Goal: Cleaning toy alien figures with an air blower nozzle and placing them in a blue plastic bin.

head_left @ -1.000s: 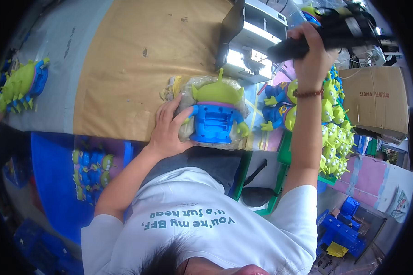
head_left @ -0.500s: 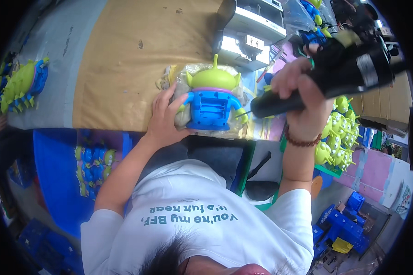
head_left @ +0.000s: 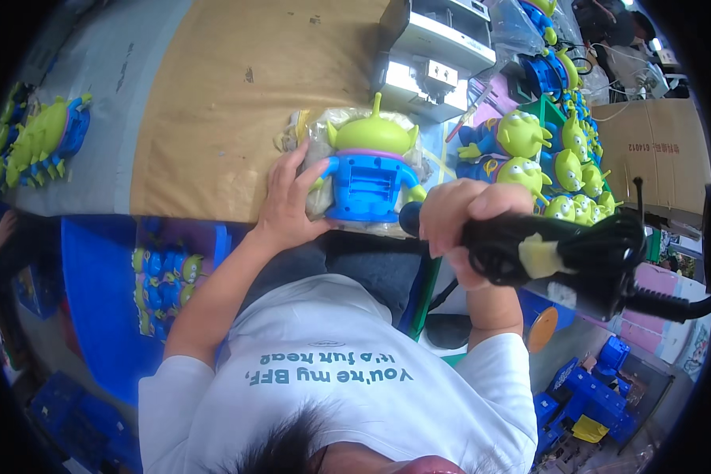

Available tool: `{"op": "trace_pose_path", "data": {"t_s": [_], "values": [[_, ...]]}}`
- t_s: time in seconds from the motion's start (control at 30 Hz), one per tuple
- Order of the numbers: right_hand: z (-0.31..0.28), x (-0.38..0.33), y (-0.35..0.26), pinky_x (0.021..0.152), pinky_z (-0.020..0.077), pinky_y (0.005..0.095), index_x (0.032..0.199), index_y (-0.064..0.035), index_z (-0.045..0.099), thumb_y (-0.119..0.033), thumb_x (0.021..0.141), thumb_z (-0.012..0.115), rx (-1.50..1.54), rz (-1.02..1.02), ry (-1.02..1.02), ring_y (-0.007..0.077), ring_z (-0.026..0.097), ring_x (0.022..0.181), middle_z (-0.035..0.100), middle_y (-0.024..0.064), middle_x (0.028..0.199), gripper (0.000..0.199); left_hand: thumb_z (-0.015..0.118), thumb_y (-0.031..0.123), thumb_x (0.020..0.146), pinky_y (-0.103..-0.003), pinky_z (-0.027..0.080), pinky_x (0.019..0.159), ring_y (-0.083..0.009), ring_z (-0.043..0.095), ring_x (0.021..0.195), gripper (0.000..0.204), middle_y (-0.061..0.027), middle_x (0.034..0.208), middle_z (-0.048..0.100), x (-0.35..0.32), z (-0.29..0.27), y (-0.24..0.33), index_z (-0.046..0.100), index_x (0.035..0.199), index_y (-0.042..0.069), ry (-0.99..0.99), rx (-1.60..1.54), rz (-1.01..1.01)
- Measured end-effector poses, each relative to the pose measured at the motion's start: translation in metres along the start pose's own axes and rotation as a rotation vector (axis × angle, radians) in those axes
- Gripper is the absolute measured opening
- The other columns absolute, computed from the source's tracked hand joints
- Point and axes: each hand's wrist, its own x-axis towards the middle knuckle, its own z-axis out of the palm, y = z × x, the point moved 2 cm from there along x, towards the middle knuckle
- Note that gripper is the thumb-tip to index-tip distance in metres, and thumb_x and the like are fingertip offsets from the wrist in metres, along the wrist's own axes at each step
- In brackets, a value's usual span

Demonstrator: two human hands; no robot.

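A green and blue three-eyed alien toy (head_left: 369,186) lies back side up on a plastic-wrapped pad (head_left: 318,142) at the table's front edge. A recessed compartment shows in its blue back. Fingers and thumb of my left hand (head_left: 288,193) curve around the toy's left arm and lower side, holding it against the pad. My right hand (head_left: 462,217) is wrapped round a black electric screwdriver (head_left: 584,288) with a bundled cord. The screwdriver's front end is beside the toy's right arm and lower corner; its tip is hidden by my hand.
Several more alien toys (head_left: 521,134) crowd the right side. At the back stands a grey-white machine (head_left: 430,59). Another row of toys (head_left: 47,142) lies at far left. A blue bin (head_left: 99,300) with toys sits below the table edge. A cardboard box (head_left: 648,158) is at right.
My right hand has brought the screwdriver down and left, from the right of the toy to its lower right corner. My left hand and the toy stay nearly the same.
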Motion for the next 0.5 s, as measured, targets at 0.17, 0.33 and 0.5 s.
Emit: {"op": "trace_pose_path", "data": {"t_s": [0.17, 0.33, 0.5], "values": [[-0.002, 0.001, 0.004, 0.056, 0.0484, 0.031, 0.111, -0.01, 0.047, -0.008, 0.081, 0.073, 0.019, -0.009, -0.067, 0.0161, 0.057, 0.058, 0.058, 0.0016, 0.069, 0.04, 0.085, 0.036, 0.061, -0.051, 0.028, 0.108, -0.0419, 0.037, 0.129, 0.093, -0.0243, 0.146, 0.032, 0.001, -0.002, 0.002, 0.039, 0.139, 0.015, -0.006, 0.005, 0.0], [-0.007, 0.002, 0.011, 0.056, 0.0495, 0.0311, 0.11, -0.0094, 0.048, -0.004, 0.079, 0.069, 0.094, -0.047, -0.156, 0.0158, 0.058, 0.059, 0.059, 0.0023, 0.072, 0.038, 0.085, 0.037, 0.061, -0.052, 0.028, 0.108, -0.0416, 0.036, 0.13, 0.093, -0.0243, 0.146, 0.032, 0.001, -0.001, 0.001, 0.04, 0.139, 0.015, -0.005, 0.011, 0.005], [-0.006, 0.0, 0.007, 0.058, 0.0497, 0.0323, 0.109, -0.0082, 0.048, 0.0, 0.076, 0.069, 0.119, 0.003, -0.129, 0.0175, 0.057, 0.06, 0.059, 0.0045, 0.074, 0.04, 0.085, 0.038, 0.061, -0.052, 0.028, 0.108, -0.0417, 0.035, 0.13, 0.093, -0.0239, 0.146, 0.031, 0.0, -0.002, 0.0, 0.04, 0.139, 0.015, -0.007, 0.012, 0.002]]}}
